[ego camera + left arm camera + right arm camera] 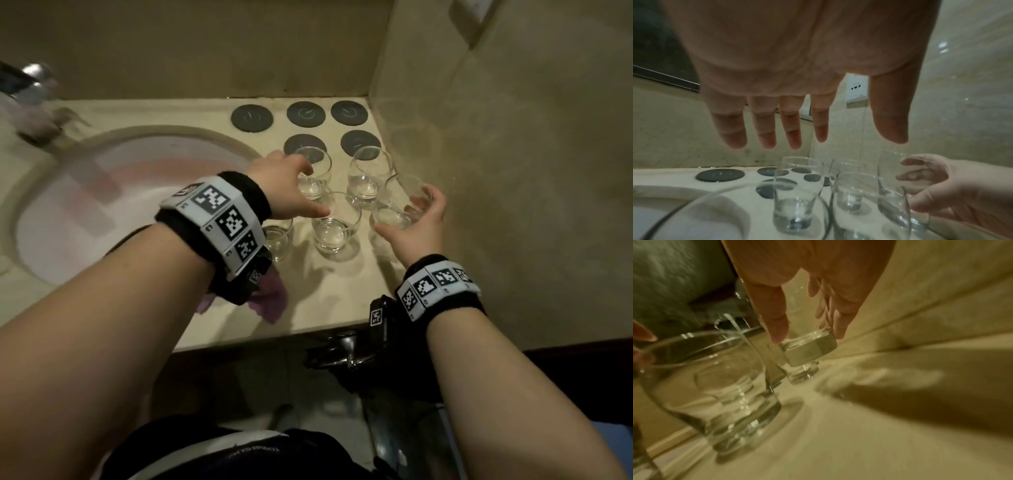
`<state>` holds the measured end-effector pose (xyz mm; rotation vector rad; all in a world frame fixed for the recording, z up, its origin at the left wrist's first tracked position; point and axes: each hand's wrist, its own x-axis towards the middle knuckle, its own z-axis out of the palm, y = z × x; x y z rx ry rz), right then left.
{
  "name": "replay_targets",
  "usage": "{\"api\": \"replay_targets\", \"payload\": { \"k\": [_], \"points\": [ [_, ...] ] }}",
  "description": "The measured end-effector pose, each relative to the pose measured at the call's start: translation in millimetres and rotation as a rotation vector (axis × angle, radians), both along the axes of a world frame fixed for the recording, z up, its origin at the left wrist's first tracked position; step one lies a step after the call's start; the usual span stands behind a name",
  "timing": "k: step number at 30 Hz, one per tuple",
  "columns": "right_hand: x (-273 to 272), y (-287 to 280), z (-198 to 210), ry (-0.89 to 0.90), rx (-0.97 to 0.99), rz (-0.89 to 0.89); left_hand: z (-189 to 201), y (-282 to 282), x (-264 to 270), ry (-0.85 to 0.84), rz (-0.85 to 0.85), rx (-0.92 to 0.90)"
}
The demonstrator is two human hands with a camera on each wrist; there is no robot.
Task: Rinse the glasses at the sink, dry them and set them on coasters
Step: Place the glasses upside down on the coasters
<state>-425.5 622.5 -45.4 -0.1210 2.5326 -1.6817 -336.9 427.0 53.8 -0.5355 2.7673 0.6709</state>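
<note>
Your right hand [416,219], right of centre in the head view, curls round a tilted clear stemless glass [399,202], lifted off the beige stone counter [318,308]. Your left hand [287,185] hovers with fingers straight and spread above four more clear glasses [334,222] at frame centre, holding nothing. Five round dark coasters [252,118] sit bare, upper centre. Judgement: thin glass, fragile, slippery once wet; grip the bowl low, not the rim. White sink basin [51,192] at left; tap blurred, one glass half hidden under your left wrist.
</note>
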Motion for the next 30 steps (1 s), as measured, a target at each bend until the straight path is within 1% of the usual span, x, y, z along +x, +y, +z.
{"api": "replay_targets", "payload": {
  "k": [8,13,16,19,21,23,26,28,30],
  "points": [
    [0.4,0.2,-33.4,-0.058,-0.041,-0.016,-22.7,-1.2,11.4,-0.098,-0.007,-0.056],
    [-1.5,-0.3,-37.5,-0.051,-0.025,-0.006,-34.3,-0.7,16.5,-0.133,0.005,-0.110],
    [-1.2,-0.2,-36.4,-0.071,-0.022,0.009,-40.5,-1.3,19.4,-0.148,0.001,-0.137],
    [0.5,2.4,-34.5,-0.109,-0.005,0.011,-45.3,-1.8,21.1,-0.139,-0.003,-0.202],
    [2.1,5.0,-30.9,-0.132,0.019,0.009,-44.6,-2.9,20.8,-0.134,-0.014,-0.231],
    [4.3,8.1,-23.4,-0.109,0.077,-0.002,-41.3,-5.2,19.8,-0.135,-0.048,-0.251],
    [10.2,9.3,-1.1,-0.003,0.179,-0.060,-32.9,-12.3,20.5,-0.134,-0.058,-0.224],
    [14.0,4.2,20.6,0.084,0.181,-0.085,-23.5,-19.6,23.9,-0.098,-0.042,-0.177],
    [18.3,-6.2,46.4,0.145,0.181,-0.073,-13.9,-28.0,28.3,-0.038,-0.018,-0.107]
  ]
}}
